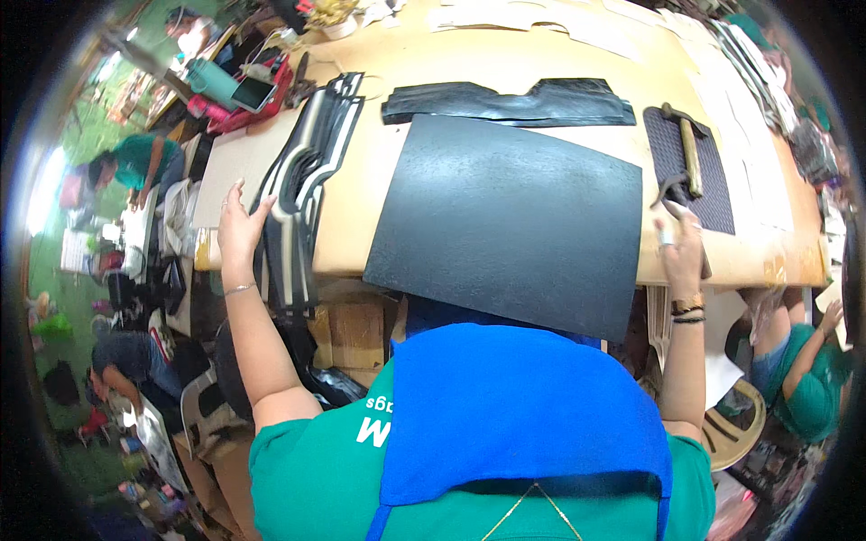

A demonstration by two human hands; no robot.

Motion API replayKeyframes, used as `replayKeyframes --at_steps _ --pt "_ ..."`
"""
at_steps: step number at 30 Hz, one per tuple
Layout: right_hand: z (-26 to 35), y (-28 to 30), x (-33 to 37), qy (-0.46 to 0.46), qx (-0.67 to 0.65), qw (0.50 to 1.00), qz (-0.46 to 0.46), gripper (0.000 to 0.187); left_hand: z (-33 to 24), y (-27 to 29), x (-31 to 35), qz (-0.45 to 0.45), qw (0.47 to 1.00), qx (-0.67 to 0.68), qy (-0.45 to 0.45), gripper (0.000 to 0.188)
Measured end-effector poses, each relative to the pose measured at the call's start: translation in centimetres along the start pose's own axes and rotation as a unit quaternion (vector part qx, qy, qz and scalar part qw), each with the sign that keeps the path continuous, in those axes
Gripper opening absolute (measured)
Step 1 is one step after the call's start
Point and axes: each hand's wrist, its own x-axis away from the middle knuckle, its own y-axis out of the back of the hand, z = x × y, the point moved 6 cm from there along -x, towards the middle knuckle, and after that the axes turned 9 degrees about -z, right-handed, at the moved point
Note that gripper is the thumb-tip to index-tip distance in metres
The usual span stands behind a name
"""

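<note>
My left hand (240,230) is raised with its fingers spread, holding nothing. Beside it, a stack of black and cream cut strips (307,171) with curved edges hangs over the table's front edge. On the right, my right hand (683,245) is closed at a dark tool with a curved end (670,190); its kind is unclear, and the fingers hide part of it. Between my hands lies a large black sheet (514,216), its near edge past the table edge. Behind it are folded glossy black pieces (505,101).
A hammer (690,153) with a wooden handle rests on a dark textured mat (663,149). At the back left, a red tray (262,113) carries a teal bottle (214,84) and a phone (253,94). Pale sheets (577,32) lie along the far side. Other people sit on both sides.
</note>
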Motion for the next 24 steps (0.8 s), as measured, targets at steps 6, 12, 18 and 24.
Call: replayKeyframes --at_steps 6,12,18,24 --pt "13.0 -4.2 2.5 0.068 -0.060 0.978 0.186 0.042 -16.6 -6.0 -1.7 -0.012 0.962 0.134 -0.239 0.045" --pt "12.9 -4.8 3.2 0.062 -0.036 0.980 0.184 0.043 -33.5 -13.4 -0.4 0.084 0.884 0.180 -0.423 0.019" --pt "12.5 -4.5 3.3 0.041 -0.049 0.982 0.180 0.038 -39.9 -17.0 -1.4 0.160 0.825 0.125 -0.527 0.032" --pt "12.4 -4.3 3.0 0.031 -0.078 0.982 0.168 0.038 -38.7 -20.9 -3.5 0.376 0.814 0.265 -0.354 0.028"
